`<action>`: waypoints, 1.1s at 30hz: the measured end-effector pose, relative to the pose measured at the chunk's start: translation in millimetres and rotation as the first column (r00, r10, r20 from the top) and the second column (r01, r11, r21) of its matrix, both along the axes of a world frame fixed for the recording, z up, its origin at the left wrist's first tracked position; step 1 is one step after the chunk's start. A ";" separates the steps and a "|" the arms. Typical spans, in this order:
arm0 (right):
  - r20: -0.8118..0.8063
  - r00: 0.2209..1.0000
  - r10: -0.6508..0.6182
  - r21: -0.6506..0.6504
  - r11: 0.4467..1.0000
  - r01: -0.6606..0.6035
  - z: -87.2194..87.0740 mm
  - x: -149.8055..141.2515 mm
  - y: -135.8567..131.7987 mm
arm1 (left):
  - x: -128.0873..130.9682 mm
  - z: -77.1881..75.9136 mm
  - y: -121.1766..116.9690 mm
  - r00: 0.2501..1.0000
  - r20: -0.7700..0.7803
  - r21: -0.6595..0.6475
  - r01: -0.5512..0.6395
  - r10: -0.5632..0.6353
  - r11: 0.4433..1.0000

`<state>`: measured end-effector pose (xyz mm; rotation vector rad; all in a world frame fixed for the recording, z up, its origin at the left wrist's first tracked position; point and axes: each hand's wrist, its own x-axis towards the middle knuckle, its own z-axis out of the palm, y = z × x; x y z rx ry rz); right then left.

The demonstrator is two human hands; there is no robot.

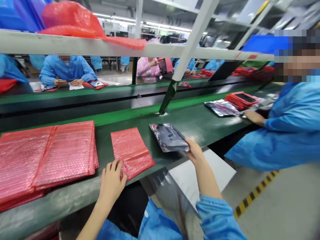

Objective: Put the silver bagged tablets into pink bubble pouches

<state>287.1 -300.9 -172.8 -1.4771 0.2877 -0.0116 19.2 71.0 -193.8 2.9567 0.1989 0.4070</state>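
Note:
In my right hand [193,150], a dark flat panel in a shiny plastic bag [170,137] is gripped by its near right corner, tilted over the green bench. My left hand [112,176] is closed at the near left corner of a red bubble-wrap bag [132,151], its fingers bent over the edge. That bag lies flat on the bench, between my two hands and left of the panel. What the panel is exactly cannot be made out through the glossy bag.
Stacked red bubble-wrap bags [66,155] cover the bench [192,121] at left. A slanted white post [192,40] rises behind. At right, a co-worker in blue [297,116] sits near a silvery bag [222,107] and red-wrapped items [241,100]. A white board [202,176] lies below the bench edge.

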 end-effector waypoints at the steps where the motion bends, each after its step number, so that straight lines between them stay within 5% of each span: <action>1: -0.010 0.998 -0.054 0.046 0.997 0.055 -6.6 -11.6 -7.2 | 3.1 -0.5 2.9 1.000 -0.006 0.007 0.016 -0.016 1.000; 9: 0.030 0.941 -0.337 0.297 0.902 0.314 -61.1 -82.4 10.1 | 66.1 -25.8 33.5 0.940 0.047 0.022 0.337 -0.338 0.941; 13: 0.031 0.922 -0.386 0.307 0.882 0.358 -61.9 -80.7 8.6 | 93.2 -31.9 31.6 0.921 -0.077 -0.017 0.381 -0.381 0.924; 18: 0.053 0.934 -0.353 0.345 0.884 0.315 -53.2 -70.7 -7.4 | 125.7 -14.1 3.3 0.934 -0.186 0.021 0.315 -0.305 0.949; 21: 0.048 0.933 -0.357 0.371 0.874 0.315 -55.3 -70.4 -13.3 | 154.8 -3.6 -10.5 0.944 -0.140 -0.140 0.280 -0.298 0.950; 24: 0.016 0.924 -0.382 0.400 0.850 0.344 -64.4 -76.0 -12.7 | 171.5 -3.5 -4.1 0.928 -0.023 -0.447 0.322 -0.371 0.834; 27: -0.009 0.918 -0.396 0.419 0.832 0.363 -76.9 -83.2 -4.7 | 160.6 -15.7 26.4 0.899 0.112 -0.559 0.408 -0.423 0.721; 33: -0.052 0.921 -0.386 0.360 0.853 0.378 -98.5 -89.4 24.4 | 92.3 -52.1 92.7 0.940 -0.083 -0.214 0.307 -0.331 0.927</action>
